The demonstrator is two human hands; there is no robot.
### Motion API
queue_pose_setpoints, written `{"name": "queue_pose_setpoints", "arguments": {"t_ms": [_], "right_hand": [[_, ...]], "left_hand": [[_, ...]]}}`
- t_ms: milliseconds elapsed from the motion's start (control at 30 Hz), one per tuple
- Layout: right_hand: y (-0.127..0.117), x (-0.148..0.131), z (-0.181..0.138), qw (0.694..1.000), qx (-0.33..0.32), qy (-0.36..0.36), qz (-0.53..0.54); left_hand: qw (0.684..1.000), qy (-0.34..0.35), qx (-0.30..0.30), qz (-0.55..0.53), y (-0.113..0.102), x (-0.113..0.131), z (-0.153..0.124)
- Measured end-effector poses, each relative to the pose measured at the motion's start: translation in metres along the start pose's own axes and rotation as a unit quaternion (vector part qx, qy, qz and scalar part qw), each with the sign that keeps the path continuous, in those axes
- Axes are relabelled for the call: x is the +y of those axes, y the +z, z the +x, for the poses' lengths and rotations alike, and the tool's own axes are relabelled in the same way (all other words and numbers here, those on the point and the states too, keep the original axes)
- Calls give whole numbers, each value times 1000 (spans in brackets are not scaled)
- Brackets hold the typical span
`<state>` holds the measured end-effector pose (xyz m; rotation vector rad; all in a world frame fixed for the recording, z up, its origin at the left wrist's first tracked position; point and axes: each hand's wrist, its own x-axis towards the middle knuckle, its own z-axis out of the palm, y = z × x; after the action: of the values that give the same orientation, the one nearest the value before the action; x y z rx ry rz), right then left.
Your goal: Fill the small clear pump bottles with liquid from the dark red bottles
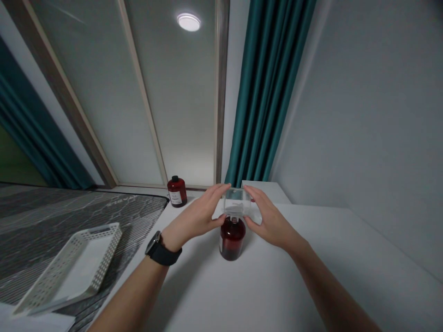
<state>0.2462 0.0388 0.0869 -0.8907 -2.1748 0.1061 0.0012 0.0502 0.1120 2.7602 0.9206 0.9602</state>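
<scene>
Between my two hands is a clear see-through container (237,201), held just above a dark red bottle (231,242). My left hand (206,210) grips its left side, thumb low and fingers along the top; a black watch is on that wrist. On the opposite side, my right hand (268,216) holds it in the same way. The bottle stands upright on the white tabletop (263,286), its neck partly hidden behind the container's lower edge. Whether the container touches the neck, I cannot tell.
Another dark red bottle (177,192), with a black cap and white label, stands at the table's far left corner. A white perforated basket (104,267) lies on the grey striped surface (138,216) to the left. Behind are a white box (277,191) and teal curtains (266,92).
</scene>
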Motion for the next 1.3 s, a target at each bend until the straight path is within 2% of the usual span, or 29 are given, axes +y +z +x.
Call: {"name": "queue_pose_setpoints", "arguments": {"t_ms": [267,500,700,933,1167,1300], "right_hand": [[14,3,-2,988,23,80,128],[17,5,1,950,4,157,269],[20,7,2,922,4,171,348],[19,5,0,914,15,164,370],[15,-2,1,932,40,164,321],[11,-5,1,944,28,153,290]], "left_hand": [[998,-38,6,-44,12,-12,-3],[997,-39,15,-62,14,-13,-2],[997,-34,11,-63,9,-10,-3],[989,-44,6,-144,2,-15,-4],[982,-64,-11,-177,4,-19,-4],[980,-58,-19,-191,1,-16,-4]]}}
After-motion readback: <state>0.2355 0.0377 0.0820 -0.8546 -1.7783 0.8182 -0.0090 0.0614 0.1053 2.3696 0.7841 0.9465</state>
